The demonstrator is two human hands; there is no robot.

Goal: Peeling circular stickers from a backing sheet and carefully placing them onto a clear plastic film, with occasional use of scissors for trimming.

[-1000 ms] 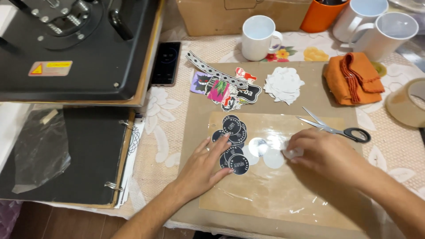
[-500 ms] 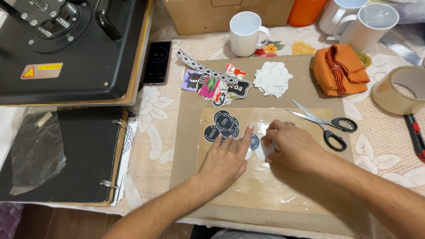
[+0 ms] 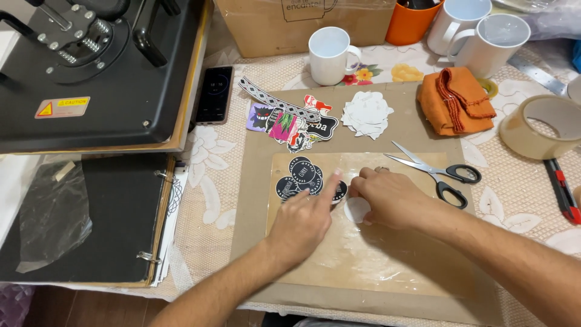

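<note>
You are working round stickers on a clear sheet.

Your left hand (image 3: 301, 223) is pinning the black round stickers (image 3: 302, 177) with an extended finger, holding nothing; your right hand (image 3: 390, 197) is curling loosely over a white disc (image 3: 356, 210), steadying it on the clear film (image 3: 369, 260). Scissors (image 3: 439, 172) are lying just beside, within reach.
</note>
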